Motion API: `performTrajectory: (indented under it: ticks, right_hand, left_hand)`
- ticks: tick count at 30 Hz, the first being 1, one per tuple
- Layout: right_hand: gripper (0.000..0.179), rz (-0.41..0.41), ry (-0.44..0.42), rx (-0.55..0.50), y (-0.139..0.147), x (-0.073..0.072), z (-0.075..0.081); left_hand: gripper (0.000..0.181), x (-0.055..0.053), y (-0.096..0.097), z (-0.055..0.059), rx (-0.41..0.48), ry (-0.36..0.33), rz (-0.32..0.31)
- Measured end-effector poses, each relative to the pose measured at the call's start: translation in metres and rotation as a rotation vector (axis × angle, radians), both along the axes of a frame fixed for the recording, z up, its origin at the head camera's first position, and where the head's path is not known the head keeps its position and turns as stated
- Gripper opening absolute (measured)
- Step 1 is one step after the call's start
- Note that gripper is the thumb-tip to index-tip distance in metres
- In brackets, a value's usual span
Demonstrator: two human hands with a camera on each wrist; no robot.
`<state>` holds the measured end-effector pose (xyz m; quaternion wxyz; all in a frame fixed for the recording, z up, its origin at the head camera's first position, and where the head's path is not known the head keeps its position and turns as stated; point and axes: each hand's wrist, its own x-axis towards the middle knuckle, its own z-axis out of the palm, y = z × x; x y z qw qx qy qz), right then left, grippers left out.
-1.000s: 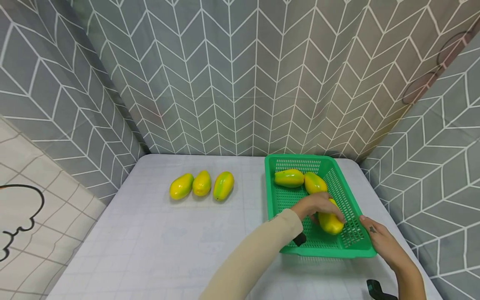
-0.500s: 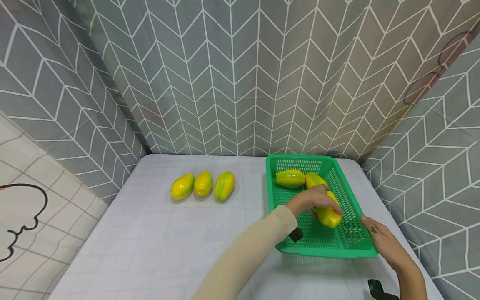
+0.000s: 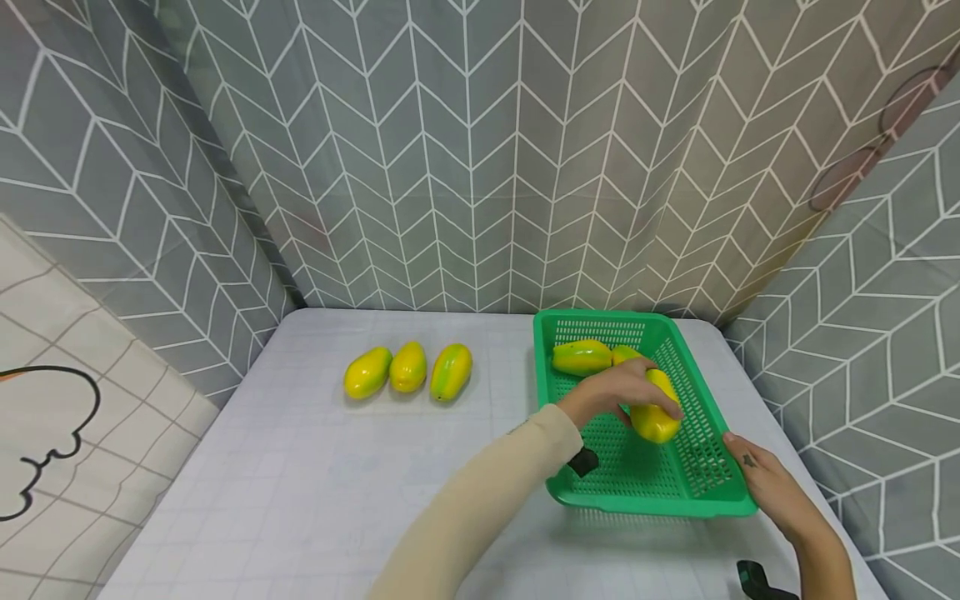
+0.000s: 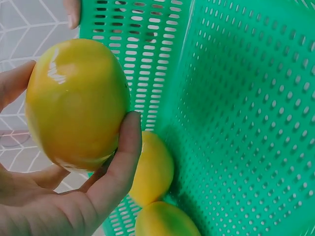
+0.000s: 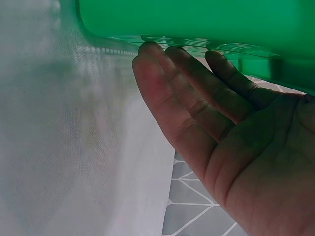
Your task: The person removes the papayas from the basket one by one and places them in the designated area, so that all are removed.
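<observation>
My left hand (image 3: 618,392) grips a yellow-green papaya (image 3: 657,427) over the green plastic basket (image 3: 637,505). In the left wrist view, thumb and fingers wrap the sides of this papaya (image 4: 76,103). Two more papayas lie at the basket's far end: one at the left (image 3: 582,357), the other (image 3: 624,353) partly hidden behind the left hand. My right hand (image 3: 768,479) holds the basket's near right corner, thumb at the rim. Seen from the right wrist, the fingers of the right hand (image 5: 231,132) reach under the basket (image 5: 197,19).
Three papayas sit in a row at the table's back left: a left one (image 3: 367,372), a middle one (image 3: 408,367) and a right one (image 3: 452,372). A white cloth covers the table (image 3: 337,475). Patterned grey curtains (image 3: 465,167) enclose the back and sides.
My left hand has moved the papaya up and slightly left, toward the far end of the basket, now covering more of the papaya behind. The right hand keeps its hold on the basket.
</observation>
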<state>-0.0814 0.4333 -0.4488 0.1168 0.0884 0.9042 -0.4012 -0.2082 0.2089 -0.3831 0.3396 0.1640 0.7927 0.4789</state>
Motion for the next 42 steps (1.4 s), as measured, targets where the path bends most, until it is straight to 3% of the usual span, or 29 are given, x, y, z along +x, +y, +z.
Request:
performTrajectory:
  ticks: [10, 22, 30, 37, 42]
  right_hand:
    - [0.086, -0.005, 0.013, -0.133, -0.002, 0.003, -0.004]
    - [0.088, -0.012, -0.001, -0.123, -0.003, 0.002, -0.003]
    - [0.085, -0.007, 0.011, -0.062, -0.001, 0.002, -0.004]
    - [0.087, -0.009, 0.003, -0.107, -0.004, 0.001, -0.004]
    - [0.089, -0.01, -0.008, -0.123, -0.004, 0.0, -0.004]
  left_hand:
    - [0.092, -0.01, -0.024, 0.008, 0.058, 0.015, -0.016]
    - [0.092, -0.023, -0.058, 0.021, 0.055, 0.049, 0.012]
    - [0.095, -0.03, -0.081, 0.024, 0.077, 0.074, 0.006]
    - [0.098, -0.035, -0.103, 0.025, 0.052, 0.133, -0.005]
    - [0.1, -0.035, -0.118, 0.027, 0.069, 0.114, 0.007]
